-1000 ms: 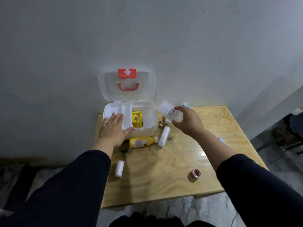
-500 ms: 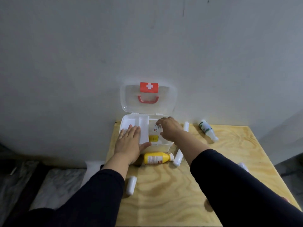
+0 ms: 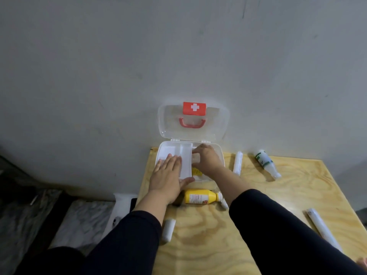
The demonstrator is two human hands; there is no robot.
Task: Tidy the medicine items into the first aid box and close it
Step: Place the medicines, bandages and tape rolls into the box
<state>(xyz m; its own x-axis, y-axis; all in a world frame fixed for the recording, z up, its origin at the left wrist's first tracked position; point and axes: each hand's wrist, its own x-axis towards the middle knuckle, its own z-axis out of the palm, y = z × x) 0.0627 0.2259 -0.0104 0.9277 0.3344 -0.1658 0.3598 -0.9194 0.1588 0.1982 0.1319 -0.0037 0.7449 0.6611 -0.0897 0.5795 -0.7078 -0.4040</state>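
The white first aid box (image 3: 168,145) stands open at the table's far left edge, its clear lid (image 3: 217,124) with a red cross and red handle leaning on the wall. My left hand (image 3: 168,175) lies flat on the box's left front part, holding nothing. My right hand (image 3: 207,160) reaches into the right compartment with its fingers on a small clear packet (image 3: 195,157), above a yellow carton (image 3: 196,172). On the table lie a yellow bottle (image 3: 198,197), a white roll (image 3: 237,162) and a green-and-white bottle (image 3: 266,162).
A short white roll (image 3: 168,229) lies near the table's left edge under my left forearm. A long white tube (image 3: 321,229) lies at the right edge. The grey wall rises straight behind the box. The floor drops away left of the wooden table (image 3: 208,235).
My right hand carried the clear packet from above the table into the box's right compartment. My left hand stayed on the box. The camera view shifted left and up.
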